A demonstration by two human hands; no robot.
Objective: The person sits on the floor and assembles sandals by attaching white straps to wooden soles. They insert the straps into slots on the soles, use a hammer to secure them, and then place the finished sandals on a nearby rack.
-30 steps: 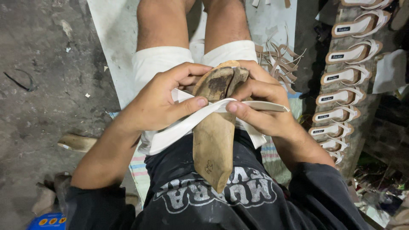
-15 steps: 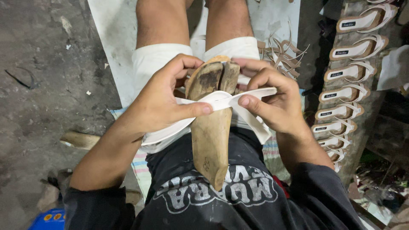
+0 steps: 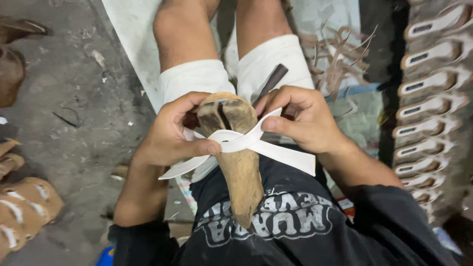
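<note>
A worn wooden shoe last [image 3: 240,165] stands on my lap, its broad end up and its narrow end against my dark shirt. White straps [image 3: 246,143] cross over the front of the last. My left hand [image 3: 172,133] grips the last's left side, thumb pressing a strap end onto the wood. My right hand [image 3: 300,118] pinches the other strap at the crossing, its tail running down to the right. A dark tool handle [image 3: 272,81] sticks out behind my right hand, over my white shorts.
A row of pale shoe soles [image 3: 428,93] runs down the right side. Loose tan straps [image 3: 340,59] lie on a white sheet [image 3: 130,29] by my knees. Brown sandals [image 3: 24,207] sit on the concrete floor at the left.
The straps now cross over the last instead of lying as one band across it. Both hands have shifted a little higher on the last, and the view has tilted.
</note>
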